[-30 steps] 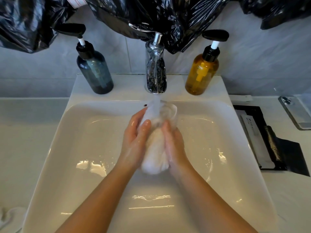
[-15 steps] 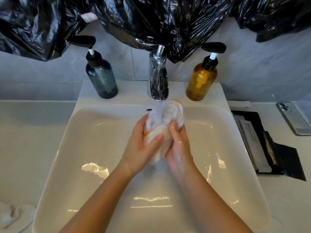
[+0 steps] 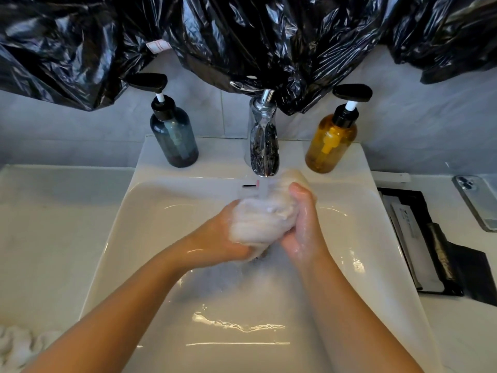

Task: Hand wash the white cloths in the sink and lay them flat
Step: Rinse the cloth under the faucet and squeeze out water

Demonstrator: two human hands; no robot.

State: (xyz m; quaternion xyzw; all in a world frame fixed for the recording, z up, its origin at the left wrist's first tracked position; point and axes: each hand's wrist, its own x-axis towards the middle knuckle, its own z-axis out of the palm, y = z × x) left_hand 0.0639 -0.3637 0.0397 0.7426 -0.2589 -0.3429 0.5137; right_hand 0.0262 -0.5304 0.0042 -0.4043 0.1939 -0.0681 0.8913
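A bunched, wet white cloth (image 3: 262, 220) is held over the white sink (image 3: 150, 238), under water running from the chrome tap (image 3: 263, 146). My left hand (image 3: 223, 238) cups the cloth from the left and below, its fingers hidden behind the fabric. My right hand (image 3: 302, 224) grips the cloth from the right, thumb up at its top. Both hands are wet. Another crumpled white cloth (image 3: 18, 345) lies on the counter at the bottom left.
A dark blue pump bottle (image 3: 173, 138) stands left of the tap and an amber one (image 3: 332, 142) to its right. Black plastic bags (image 3: 242, 36) hang above. A black tray (image 3: 430, 243) and a phone (image 3: 477, 201) lie on the right counter.
The cloth has been worked sideways between my hands: my left hand dropped lower under it, my right hand rose toward the tap. The view shifted downward.
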